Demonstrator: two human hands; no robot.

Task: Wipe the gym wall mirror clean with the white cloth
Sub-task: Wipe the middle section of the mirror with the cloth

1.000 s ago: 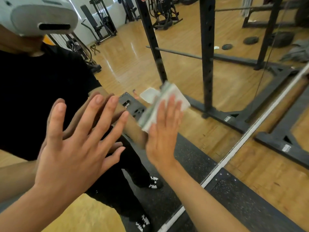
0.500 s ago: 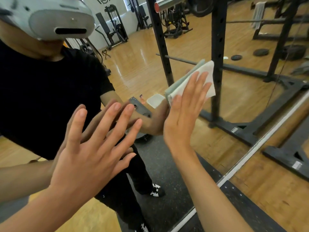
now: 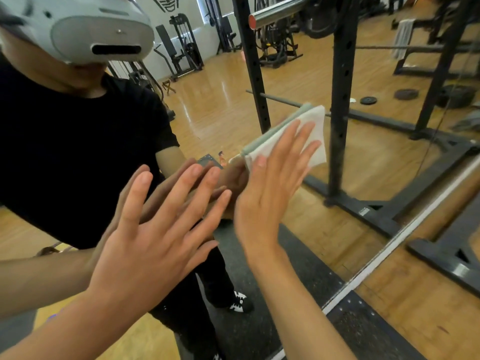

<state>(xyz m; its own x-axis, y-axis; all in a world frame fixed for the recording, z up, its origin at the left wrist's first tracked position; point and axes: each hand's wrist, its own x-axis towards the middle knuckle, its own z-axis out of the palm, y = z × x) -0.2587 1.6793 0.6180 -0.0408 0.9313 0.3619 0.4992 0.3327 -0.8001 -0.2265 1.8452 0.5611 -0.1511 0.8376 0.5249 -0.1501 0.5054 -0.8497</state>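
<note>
— Where do we have room on the mirror (image 3: 285, 74)?
— Up and to the right of our right hand (image 3: 265, 203) and the white cloth (image 3: 318, 118) the glass lies open. The rack posts seen there are only reflections.
— And leftward?
— Our left hand (image 3: 148, 242) lies flat on the glass just beside the right, so it bars that way.
— Lower down?
— The glass ends at the pale bottom strip (image 3: 405, 229), and a black rack foot (image 3: 446, 258) stands on the floor near it.

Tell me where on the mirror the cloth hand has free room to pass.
Free: the mirror above and right of the cloth, out to the white edge strip. Crowded: left of the cloth, where the left hand spreads flat close beside the right hand.
</note>
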